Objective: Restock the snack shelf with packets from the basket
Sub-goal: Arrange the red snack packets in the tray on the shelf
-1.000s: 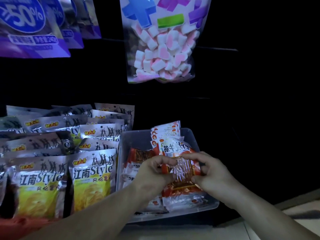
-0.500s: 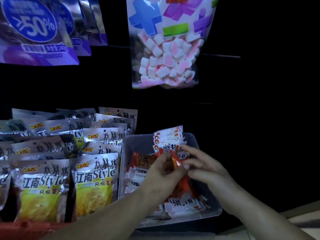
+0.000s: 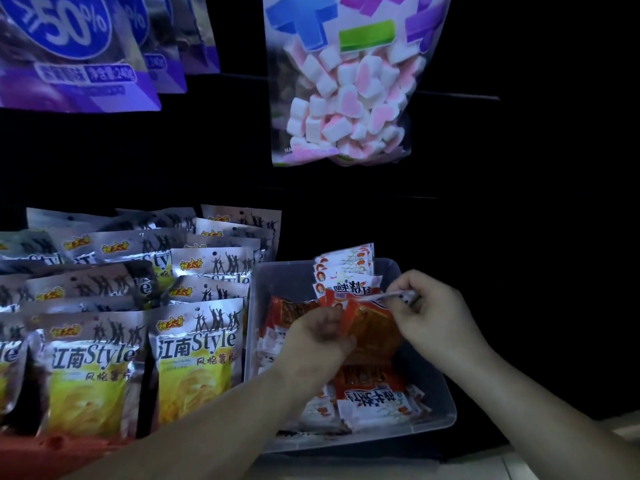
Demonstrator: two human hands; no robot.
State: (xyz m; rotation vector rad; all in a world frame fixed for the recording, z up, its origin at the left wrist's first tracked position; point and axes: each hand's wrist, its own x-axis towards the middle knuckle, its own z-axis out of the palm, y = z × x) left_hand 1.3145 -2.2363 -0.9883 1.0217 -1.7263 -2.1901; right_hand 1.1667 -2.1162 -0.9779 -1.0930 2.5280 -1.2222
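- Both my hands meet over a clear plastic tub (image 3: 434,422) on a dark shelf, sharing one orange-red snack packet (image 3: 375,329).
- My left hand (image 3: 320,332) shows its back to the camera. Its fingers are curled over the packet's left edge, which steadies it from below.
- My right hand (image 3: 427,315) pinches the packet's white sealed end between thumb and fingers, with the other fingers folded in. That thin strip gives me a handle to steer by.
- The packet is tilted just above the tub's contents, in front of a row of upright packets (image 3: 346,268) at the tub's back wall. I judge I am lining it up to stand with them.
- More packets lie flat (image 3: 375,400) in a jumble at the front of the tub.
- I cannot tell whether this tub is the supply basket or the shelf's own bin.
- Just left of the tub, silver-and-yellow crisp bags (image 3: 194,355) stand in overlapping rows, faces forward so the labels read.
- Above hang a clear bag of pink-and-white marshmallows (image 3: 343,98) and some purple bags (image 3: 69,53).
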